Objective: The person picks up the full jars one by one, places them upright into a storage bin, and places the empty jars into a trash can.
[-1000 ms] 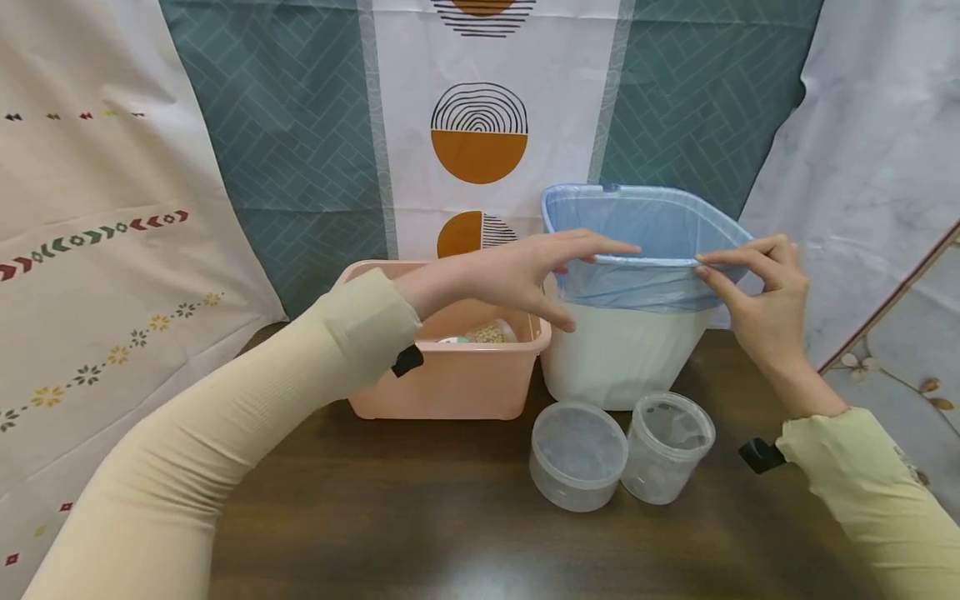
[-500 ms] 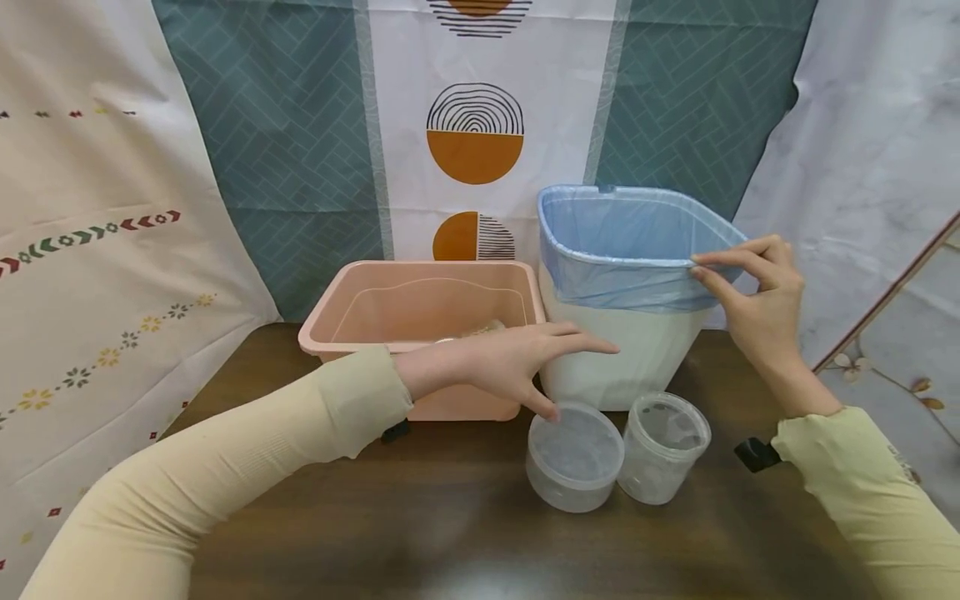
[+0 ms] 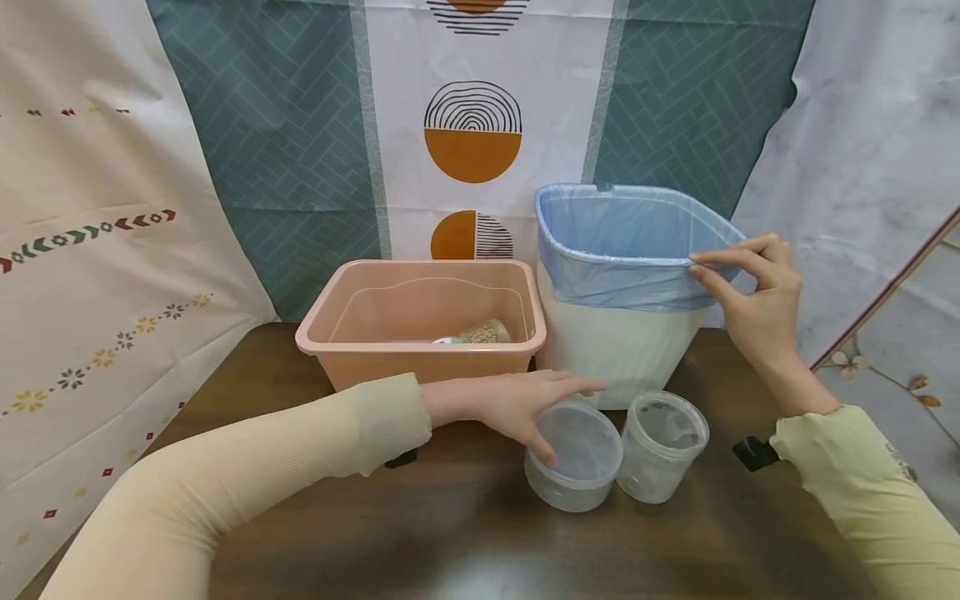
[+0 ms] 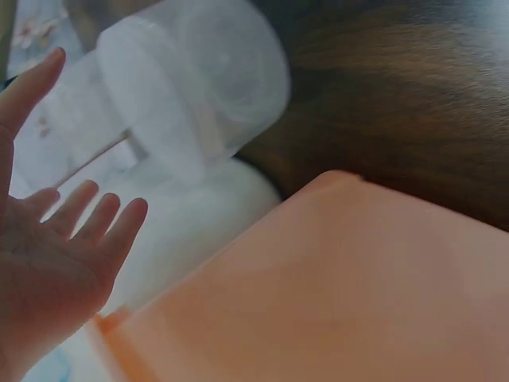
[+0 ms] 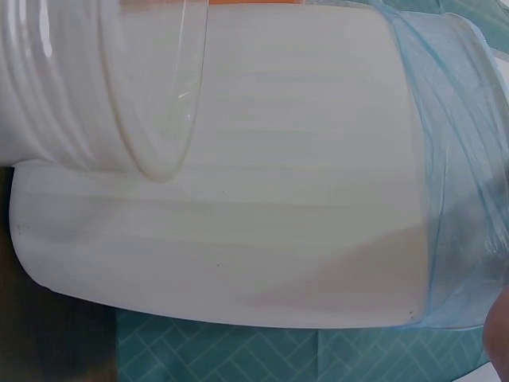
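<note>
"Right grip (image 3: 768, 312) first: what is it on?"

"Grasping the blue liner (image 3: 630, 287), pinched between thumb and fingers at the near edge, toward the right corner."

"And where does that liner sit?"

"Inside the white bin (image 3: 622, 346), folded over the rim and hanging partway down the outside."

"Left grip (image 3: 517, 404)?"

"Released, nothing in it. Fingers extended, thumb spread apart, at the left side of the low round tub (image 3: 581, 454). Whether the thumb touches it, I can't tell."

"How does the tub stand?"

"Upright on the bench (image 3: 360, 533), in front of the bin, with a taller clear jar (image 3: 660, 462) just beside it on the right."

"Farther out?"

"A pink basin (image 3: 431, 365) stands left of the bin. A small clear container of pale grains (image 3: 487, 333) lies in it, partly hidden by the near wall. Behind everything hangs a teal and white cloth (image 3: 300, 125) with orange half-circles."
</note>
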`<state>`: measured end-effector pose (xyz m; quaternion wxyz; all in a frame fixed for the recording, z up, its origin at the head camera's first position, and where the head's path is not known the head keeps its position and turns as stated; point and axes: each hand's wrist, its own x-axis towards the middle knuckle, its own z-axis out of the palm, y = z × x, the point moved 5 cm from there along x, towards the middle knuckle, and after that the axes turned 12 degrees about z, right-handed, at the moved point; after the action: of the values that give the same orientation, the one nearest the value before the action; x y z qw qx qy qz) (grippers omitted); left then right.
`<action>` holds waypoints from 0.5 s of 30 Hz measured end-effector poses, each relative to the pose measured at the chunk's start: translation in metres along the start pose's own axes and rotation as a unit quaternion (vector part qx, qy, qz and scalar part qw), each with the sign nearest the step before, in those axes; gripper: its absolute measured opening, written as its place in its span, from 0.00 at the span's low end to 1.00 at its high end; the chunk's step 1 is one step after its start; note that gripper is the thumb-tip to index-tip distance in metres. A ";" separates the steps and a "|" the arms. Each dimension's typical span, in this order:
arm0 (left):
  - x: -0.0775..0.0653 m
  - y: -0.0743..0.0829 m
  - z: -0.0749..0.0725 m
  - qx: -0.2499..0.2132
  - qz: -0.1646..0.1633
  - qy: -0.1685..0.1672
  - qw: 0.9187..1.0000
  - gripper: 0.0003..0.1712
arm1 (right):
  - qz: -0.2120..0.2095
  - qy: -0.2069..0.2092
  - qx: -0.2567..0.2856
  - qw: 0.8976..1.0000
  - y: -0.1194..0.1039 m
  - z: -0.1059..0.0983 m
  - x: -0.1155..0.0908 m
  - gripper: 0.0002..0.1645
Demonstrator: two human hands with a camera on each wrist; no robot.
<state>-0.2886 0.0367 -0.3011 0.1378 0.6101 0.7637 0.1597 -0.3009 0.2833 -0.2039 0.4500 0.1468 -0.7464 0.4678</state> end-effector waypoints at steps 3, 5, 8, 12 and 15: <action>0.002 -0.003 0.007 0.004 0.008 -0.012 1.000 0.61 | -0.001 -0.002 0.002 1.000 0.000 0.000 0.000 0.09; 0.004 -0.005 0.011 0.013 0.018 -0.018 1.000 0.60 | -0.001 -0.002 0.002 1.000 0.001 0.000 0.000 0.08; 0.010 -0.010 0.015 0.027 0.032 -0.028 0.999 0.60 | 0.000 -0.003 0.001 1.000 0.001 0.000 0.000 0.08; 0.017 -0.016 0.019 0.031 0.040 -0.045 0.998 0.61 | 0.003 -0.003 -0.002 1.000 0.001 0.000 0.000 0.08; 0.024 -0.019 0.021 0.025 0.047 -0.064 0.997 0.60 | 0.003 -0.002 -0.001 1.000 0.001 0.000 -0.001 0.09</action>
<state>-0.3024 0.0580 -0.3283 0.1629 0.6572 0.7280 0.1074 -0.3012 0.2835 -0.2048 0.4468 0.1452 -0.7483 0.4684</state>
